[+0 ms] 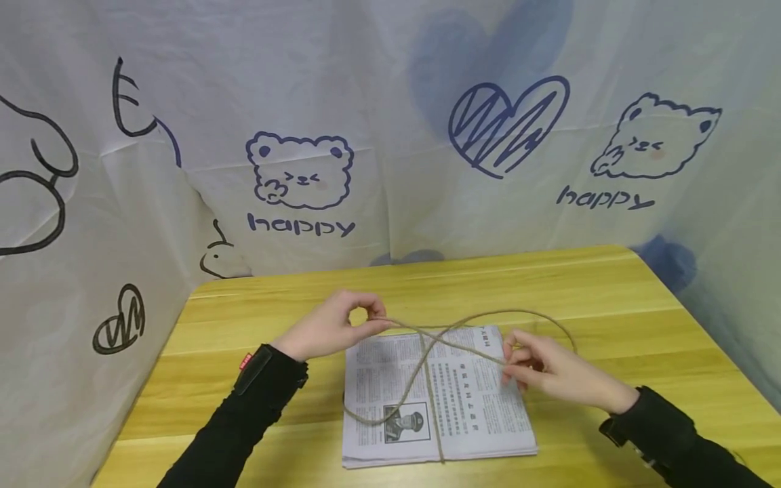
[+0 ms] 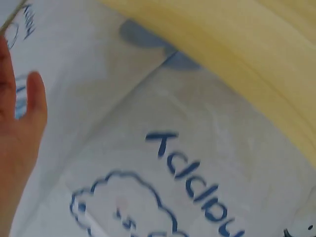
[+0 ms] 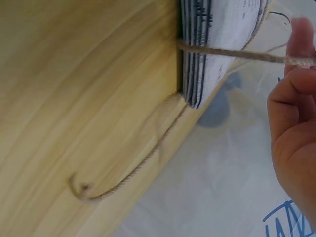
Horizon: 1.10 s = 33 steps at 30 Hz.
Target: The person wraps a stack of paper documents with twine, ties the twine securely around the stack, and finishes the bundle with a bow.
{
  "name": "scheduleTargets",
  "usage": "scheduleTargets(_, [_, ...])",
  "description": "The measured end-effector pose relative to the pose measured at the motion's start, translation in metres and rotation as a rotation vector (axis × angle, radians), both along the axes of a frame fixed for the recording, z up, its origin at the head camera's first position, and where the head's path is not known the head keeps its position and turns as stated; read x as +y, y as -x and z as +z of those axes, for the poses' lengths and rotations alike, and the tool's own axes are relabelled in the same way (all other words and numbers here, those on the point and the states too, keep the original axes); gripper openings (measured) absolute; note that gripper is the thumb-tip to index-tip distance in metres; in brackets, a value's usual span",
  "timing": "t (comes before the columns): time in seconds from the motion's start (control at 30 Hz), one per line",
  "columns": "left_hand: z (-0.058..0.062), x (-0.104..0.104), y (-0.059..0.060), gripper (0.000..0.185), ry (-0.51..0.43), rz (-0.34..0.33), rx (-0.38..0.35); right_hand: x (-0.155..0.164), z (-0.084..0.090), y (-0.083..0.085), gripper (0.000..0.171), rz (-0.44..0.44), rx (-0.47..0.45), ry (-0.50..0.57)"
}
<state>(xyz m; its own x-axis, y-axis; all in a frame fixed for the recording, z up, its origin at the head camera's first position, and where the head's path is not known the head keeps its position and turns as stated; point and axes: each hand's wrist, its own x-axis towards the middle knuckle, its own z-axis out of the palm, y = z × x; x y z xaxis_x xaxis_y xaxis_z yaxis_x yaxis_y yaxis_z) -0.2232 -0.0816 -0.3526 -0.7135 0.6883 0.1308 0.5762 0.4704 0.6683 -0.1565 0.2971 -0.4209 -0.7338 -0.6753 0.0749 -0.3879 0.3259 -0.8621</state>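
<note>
A folded stack of newspapers [image 1: 482,427] lies flat on the table, and thin brown twine [image 1: 433,400] runs around its middle from back to front. At the stack's back left, my left hand [image 1: 332,327] pinches a length of twine between thumb and forefinger. My right hand [image 1: 552,371] pinches twine by the right edge of the stack. Strands cross above the newspapers, one looping to the left and another arching behind the right hand. The right wrist view shows twine [image 3: 237,53] running from the newspapers' layered edge [image 3: 192,74] to the right hand [image 3: 296,128].
The yellow wood-grain table [image 1: 287,434] spreads around the stack. A white cloth [image 1: 390,135] with drawn bears, hearts and lettering hangs behind the table and along its sides. A loose twine end [image 3: 86,190] lies on the tabletop in the right wrist view.
</note>
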Motion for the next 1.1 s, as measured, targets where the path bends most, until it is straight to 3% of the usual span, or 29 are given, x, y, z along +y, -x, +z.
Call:
scheduleTargets(0.17, [0.025,-0.028,-0.008,0.006,-0.02,0.035,0.021,0.005,-0.002,-0.003,0.011,0.026,-0.032,0.031])
scheduleTargets(0.33, [0.039,-0.066,-0.016,0.006,-0.009,0.123,0.105,0.005,-0.003,-0.002,0.012,0.016,-0.036,0.022])
scheduleTargets(0.43, [0.041,-0.091,-0.022,0.006,0.058,0.167,0.115,0.006,-0.004,-0.002,0.009,-0.025,0.02,-0.019])
scheduleTargets(0.5, [0.038,-0.107,-0.026,0.004,0.164,0.199,0.093,0.007,-0.003,-0.001,0.007,-0.108,0.086,-0.083])
scheduleTargets(0.63, [0.018,-0.128,-0.031,0.025,0.378,0.239,0.063,0.015,-0.005,0.007,0.009,-0.358,0.243,-0.236])
scheduleTargets(0.77, [-0.01,-0.125,-0.033,0.032,0.402,0.212,0.03,0.029,-0.013,0.024,0.026,-0.525,0.341,-0.34])
scheduleTargets(0.97, [-0.051,-0.097,-0.04,0.03,0.368,0.046,-0.157,0.039,-0.03,0.046,0.061,-0.545,0.268,-0.553])
scheduleTargets(1.03, [-0.062,-0.091,-0.043,0.028,0.378,0.029,-0.205,0.04,-0.036,0.048,0.056,-0.538,0.242,-0.587])
scheduleTargets(1.1, [-0.071,-0.087,-0.045,0.022,0.385,0.029,-0.223,0.04,-0.042,0.05,0.038,-0.539,0.242,-0.599])
